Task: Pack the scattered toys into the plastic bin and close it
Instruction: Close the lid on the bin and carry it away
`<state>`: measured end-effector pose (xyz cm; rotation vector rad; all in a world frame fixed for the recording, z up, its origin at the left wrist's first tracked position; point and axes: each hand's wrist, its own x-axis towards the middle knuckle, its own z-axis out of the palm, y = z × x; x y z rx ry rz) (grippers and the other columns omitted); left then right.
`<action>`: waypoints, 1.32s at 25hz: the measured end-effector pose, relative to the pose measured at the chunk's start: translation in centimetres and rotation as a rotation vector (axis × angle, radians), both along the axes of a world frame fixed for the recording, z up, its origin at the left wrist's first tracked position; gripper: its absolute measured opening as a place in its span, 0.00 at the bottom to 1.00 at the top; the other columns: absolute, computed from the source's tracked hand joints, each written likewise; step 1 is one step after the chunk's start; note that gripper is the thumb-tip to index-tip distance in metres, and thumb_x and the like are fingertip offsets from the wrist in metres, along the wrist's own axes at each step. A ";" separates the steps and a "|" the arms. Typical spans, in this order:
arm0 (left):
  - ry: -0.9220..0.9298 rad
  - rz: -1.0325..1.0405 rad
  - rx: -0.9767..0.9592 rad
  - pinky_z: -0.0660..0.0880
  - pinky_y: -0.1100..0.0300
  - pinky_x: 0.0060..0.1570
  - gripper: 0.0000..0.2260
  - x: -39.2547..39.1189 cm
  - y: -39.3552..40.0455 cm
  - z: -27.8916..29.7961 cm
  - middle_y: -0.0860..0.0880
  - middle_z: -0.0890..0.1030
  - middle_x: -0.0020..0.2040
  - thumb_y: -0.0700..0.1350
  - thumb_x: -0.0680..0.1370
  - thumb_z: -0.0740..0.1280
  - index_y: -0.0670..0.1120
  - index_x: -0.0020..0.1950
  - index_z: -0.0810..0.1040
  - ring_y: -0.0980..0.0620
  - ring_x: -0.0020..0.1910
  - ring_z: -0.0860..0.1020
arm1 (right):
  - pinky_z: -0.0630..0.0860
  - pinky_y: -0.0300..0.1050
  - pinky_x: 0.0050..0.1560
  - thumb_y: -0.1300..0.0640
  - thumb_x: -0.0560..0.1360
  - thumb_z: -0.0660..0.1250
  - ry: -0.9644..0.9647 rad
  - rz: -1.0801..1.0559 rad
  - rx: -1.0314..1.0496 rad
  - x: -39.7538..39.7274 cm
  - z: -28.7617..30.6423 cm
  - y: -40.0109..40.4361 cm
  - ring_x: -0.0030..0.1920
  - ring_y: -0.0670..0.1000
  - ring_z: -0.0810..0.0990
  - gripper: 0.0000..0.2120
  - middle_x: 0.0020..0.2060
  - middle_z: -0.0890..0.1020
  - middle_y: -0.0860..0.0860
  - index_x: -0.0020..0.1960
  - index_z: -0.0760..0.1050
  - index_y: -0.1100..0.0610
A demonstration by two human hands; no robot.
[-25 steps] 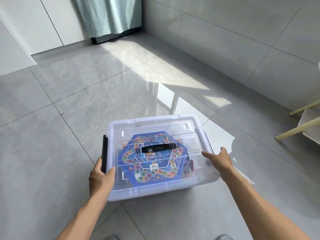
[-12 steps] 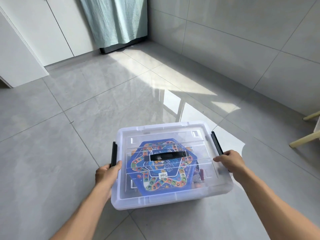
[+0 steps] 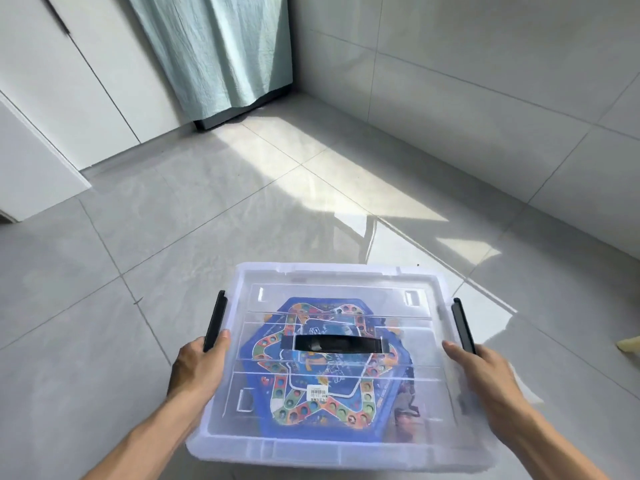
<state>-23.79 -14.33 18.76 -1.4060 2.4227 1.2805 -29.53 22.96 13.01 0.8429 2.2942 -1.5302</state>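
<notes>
I have the plastic bin gripped at both sides, lid already on, board-game toy visible inside. My left hand and right hand curl their fingers at the 2 black latches, probably to carry it level above the floor.

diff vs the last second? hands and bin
Both hands shifted along the bin's sides toward the black latches: the left hand now grips the bin at the near end of the left latch, and the right hand at the near end of the right latch. The camera tilted, so the view shows more curtain. Unchanged: lid on, blue game board inside.
</notes>
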 end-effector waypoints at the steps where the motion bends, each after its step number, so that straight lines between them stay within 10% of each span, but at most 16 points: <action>1: 0.006 -0.014 0.016 0.61 0.55 0.30 0.20 -0.4 -0.2 2.8 0.46 0.69 0.29 0.52 0.80 0.62 0.42 0.33 0.67 0.45 0.30 0.68 | 0.69 0.50 0.35 0.49 0.73 0.72 0.012 0.009 -0.003 -0.6 3.3 -0.4 0.31 0.55 0.70 0.13 0.28 0.71 0.50 0.41 0.78 0.60; 12: 0.025 -0.147 0.278 0.74 0.54 0.44 0.09 -11.6 -9.4 38.8 0.49 0.83 0.44 0.40 0.78 0.65 0.55 0.45 0.77 0.46 0.44 0.80 | 0.66 0.48 0.36 0.56 0.73 0.73 -0.134 -0.118 0.013 -9.8 42.0 -9.4 0.33 0.54 0.70 0.11 0.30 0.74 0.54 0.39 0.76 0.63; 25: -0.071 -0.251 0.243 0.76 0.58 0.43 0.21 -58.5 -16.8 37.8 0.55 0.82 0.42 0.31 0.72 0.66 0.60 0.46 0.75 0.51 0.42 0.80 | 0.71 0.53 0.49 0.64 0.71 0.75 -0.143 -0.303 -0.043 -50.0 37.0 -16.9 0.44 0.59 0.77 0.09 0.42 0.82 0.61 0.48 0.78 0.66; 33: -0.011 -0.395 0.207 0.72 0.63 0.40 0.20 -87.6 -25.8 24.7 0.57 0.80 0.44 0.30 0.74 0.63 0.54 0.55 0.73 0.49 0.47 0.79 | 0.76 0.56 0.42 0.62 0.72 0.73 -0.105 -0.341 0.009 -75.7 26.8 -26.6 0.38 0.58 0.77 0.04 0.41 0.82 0.62 0.44 0.78 0.60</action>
